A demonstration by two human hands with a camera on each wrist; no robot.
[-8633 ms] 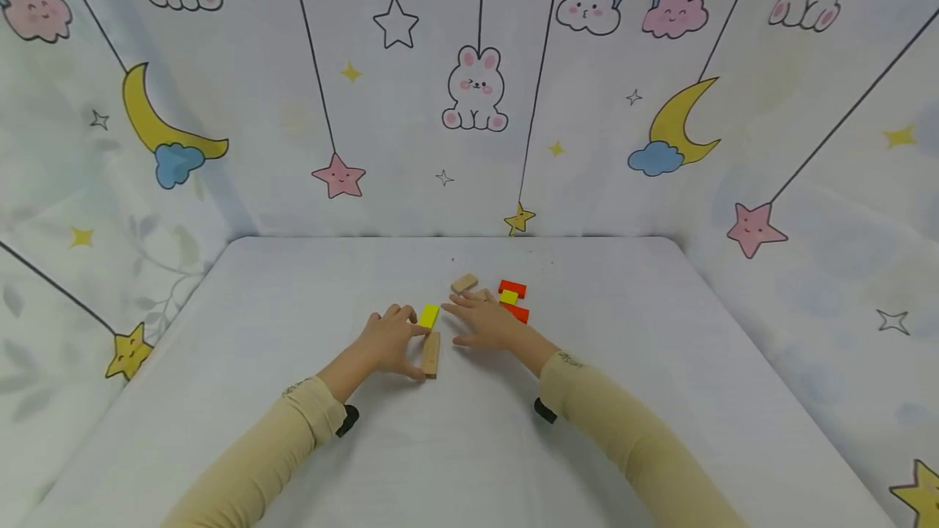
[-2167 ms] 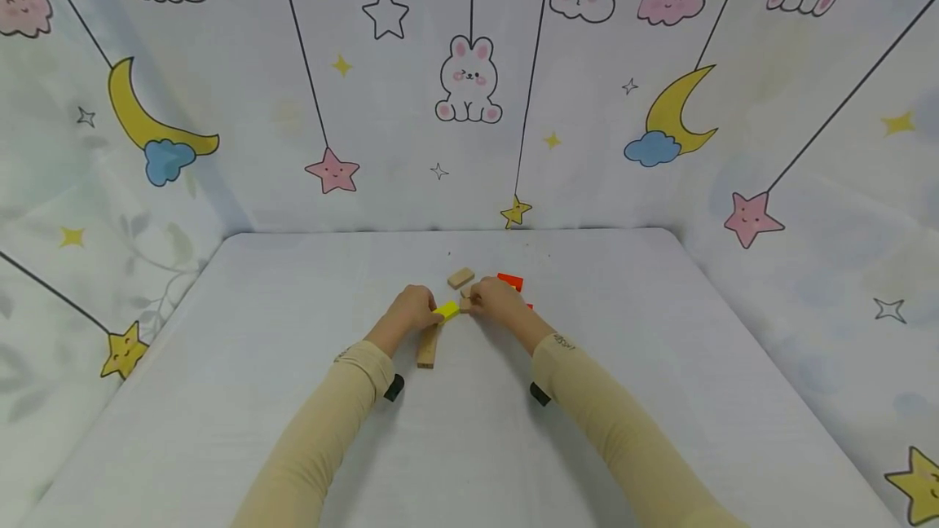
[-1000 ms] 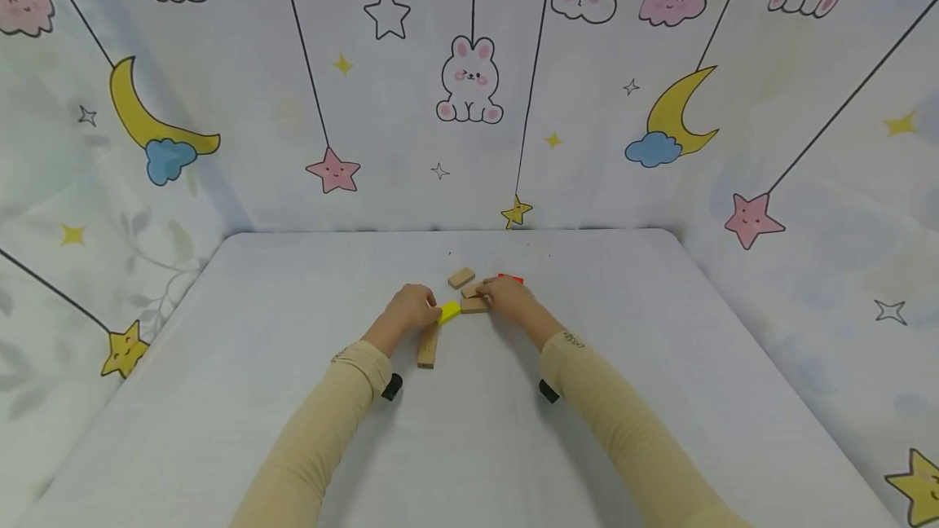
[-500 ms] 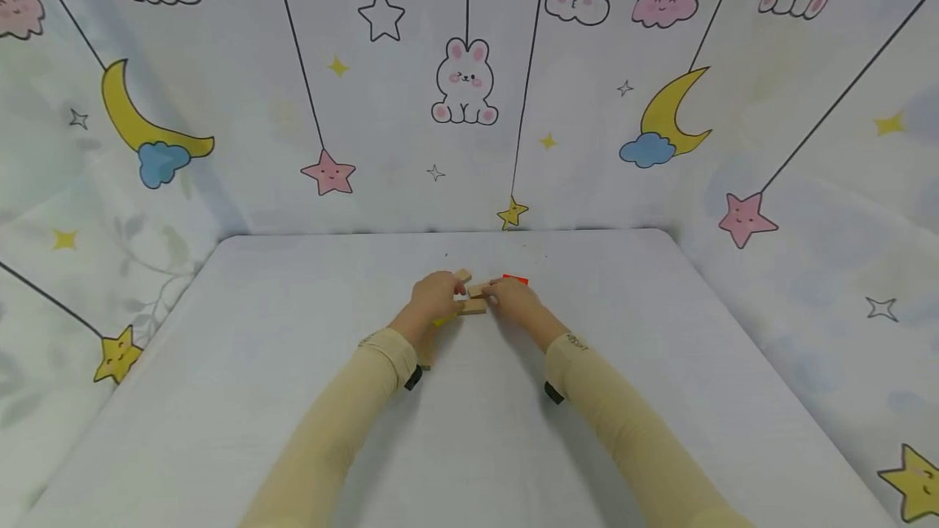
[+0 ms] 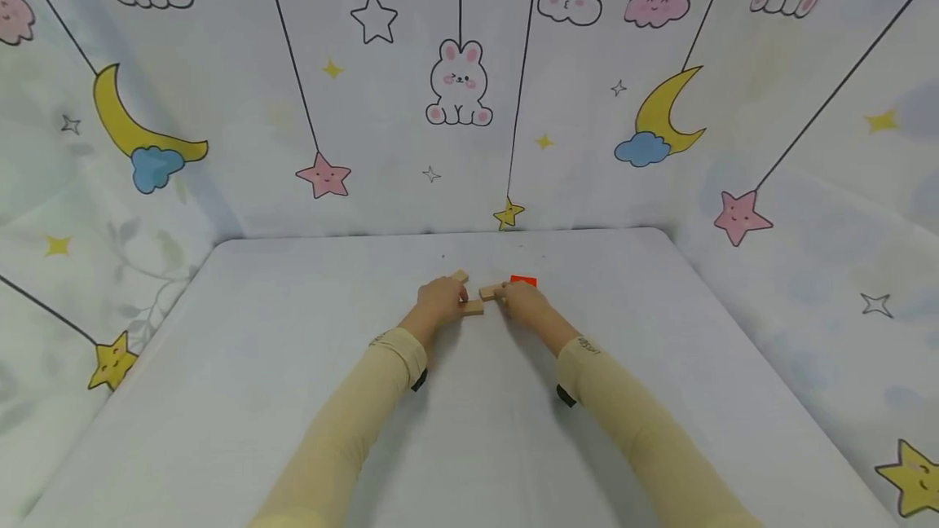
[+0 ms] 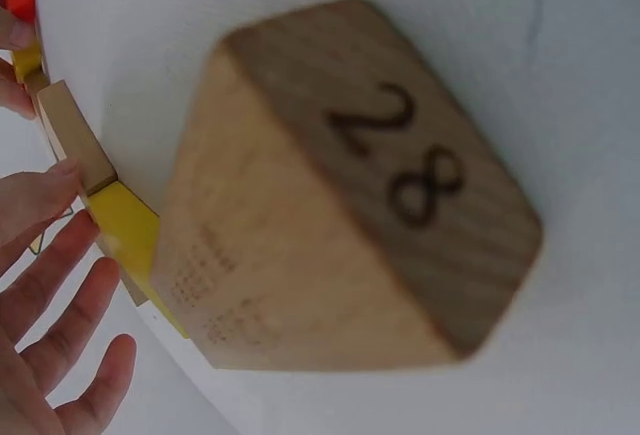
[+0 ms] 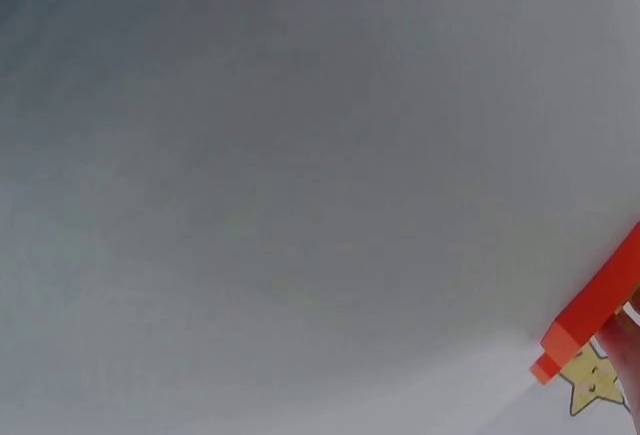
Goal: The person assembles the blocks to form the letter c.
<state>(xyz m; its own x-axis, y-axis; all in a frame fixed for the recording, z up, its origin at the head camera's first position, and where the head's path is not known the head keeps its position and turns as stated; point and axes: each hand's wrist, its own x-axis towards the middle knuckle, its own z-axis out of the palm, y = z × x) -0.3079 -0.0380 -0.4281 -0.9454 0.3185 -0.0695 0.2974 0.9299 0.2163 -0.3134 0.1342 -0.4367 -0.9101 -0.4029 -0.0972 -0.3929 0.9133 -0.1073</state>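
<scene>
white table (image 5: 293, 398), cartoon backdrop (image 5: 458, 84) behind. hands close together at table's far middle, blocks between them. left hand (image 5: 438, 301) fingers straight in wrist view, tips touching plain wood block (image 6: 72, 135) and yellow block (image 6: 130, 230). right hand (image 5: 522, 300) on small wood block (image 5: 487, 292); grip cannot tell. red block (image 5: 523, 280) just beyond. numbered wood block (image 6: 340, 195) lies near left wrist. judgement: nudge lightly, keep edges flush, steady neighbours.

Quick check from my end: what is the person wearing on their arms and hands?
Both arms are in long beige sleeves with ribbed cuffs. The left sleeve and right sleeve each carry a small dark print near the cuff, too small to read. A small black device sits under each wrist. The left hand and right hand are bare: no gloves or rings visible.
</scene>
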